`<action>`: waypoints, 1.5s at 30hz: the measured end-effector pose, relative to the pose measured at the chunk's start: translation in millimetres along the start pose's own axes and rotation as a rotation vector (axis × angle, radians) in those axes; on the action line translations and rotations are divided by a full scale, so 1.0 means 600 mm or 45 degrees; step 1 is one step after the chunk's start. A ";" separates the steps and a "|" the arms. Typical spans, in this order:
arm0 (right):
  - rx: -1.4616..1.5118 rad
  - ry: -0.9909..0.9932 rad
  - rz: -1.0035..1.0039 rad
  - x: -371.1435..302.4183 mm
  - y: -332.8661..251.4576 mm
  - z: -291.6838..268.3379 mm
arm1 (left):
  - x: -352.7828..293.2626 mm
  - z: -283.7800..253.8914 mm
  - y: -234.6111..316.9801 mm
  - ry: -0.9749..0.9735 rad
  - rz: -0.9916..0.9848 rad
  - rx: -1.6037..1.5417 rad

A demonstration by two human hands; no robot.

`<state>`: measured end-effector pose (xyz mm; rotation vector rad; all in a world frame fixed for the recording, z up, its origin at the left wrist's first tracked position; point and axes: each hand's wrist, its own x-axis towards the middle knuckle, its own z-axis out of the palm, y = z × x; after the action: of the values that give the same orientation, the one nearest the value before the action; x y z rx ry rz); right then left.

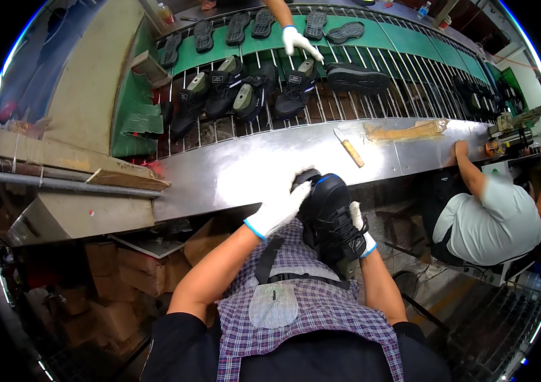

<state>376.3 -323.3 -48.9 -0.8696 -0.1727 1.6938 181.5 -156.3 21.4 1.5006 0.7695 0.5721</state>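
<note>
Centrally in the head view, a black laced shoe point(330, 207) lies between the two gloved hands, its toe pointing toward the metal worktop point(226, 175). The left hand point(286, 205) is curled round a dark part point(307, 176) just left of the toe; whether that piece is separate cannot be told. The right hand point(365, 232) grasps the shoe's right side by the laces, its fingers partly hidden. A wooden-handled tool point(351, 153) rests on the worktop beyond the toe.
</note>
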 end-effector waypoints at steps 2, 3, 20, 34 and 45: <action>-0.047 0.033 0.013 0.007 0.004 0.014 | -0.006 -0.009 0.011 -0.026 0.076 0.065; -0.024 0.005 0.018 0.010 0.003 0.021 | -0.007 -0.017 0.015 -0.057 0.046 0.000; 0.018 0.017 0.414 0.062 0.013 0.003 | -0.017 -0.052 0.023 -0.108 -0.048 0.135; 0.138 0.058 0.404 0.071 0.009 0.017 | -0.024 -0.055 0.034 -0.091 -0.112 -0.053; -0.045 -0.026 0.226 0.056 -0.024 0.054 | -0.020 -0.065 0.069 -0.095 -0.022 -0.006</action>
<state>365.1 -278.3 -33.4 -0.9160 -0.1432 1.8706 149.9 -139.0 66.8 1.5009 0.7223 0.5019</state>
